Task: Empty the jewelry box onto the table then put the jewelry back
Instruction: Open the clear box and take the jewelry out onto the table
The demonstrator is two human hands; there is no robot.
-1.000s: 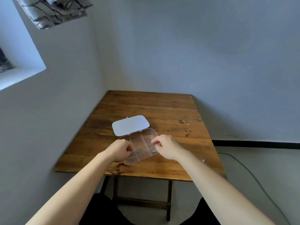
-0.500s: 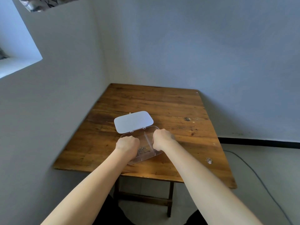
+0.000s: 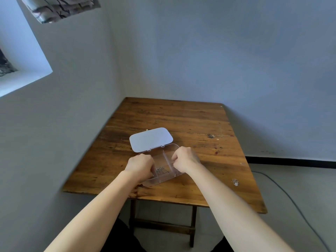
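A clear plastic jewelry box [image 3: 160, 179] with inner dividers lies on the wooden table [image 3: 181, 120], its white lid [image 3: 151, 139] folded back flat behind it. Small silver jewelry [image 3: 160, 170] rests in a middle compartment. My left hand [image 3: 140, 165] grips the box's left edge with curled fingers. My right hand [image 3: 185, 160] grips the right edge the same way, and hides that side's compartments. One small silver piece [image 3: 235, 182] lies loose on the table to the right, apart from the box.
The table stands in a corner, with walls close on the left and behind. Its front edge [image 3: 163, 199] is near my arms. A dark knot [image 3: 211, 136] marks the wood at right. A cable [image 3: 291, 200] runs over the floor on the right.
Both hands closed in from the box's near corners onto its left and right edges. My view shifted a little; the box stays on the table.
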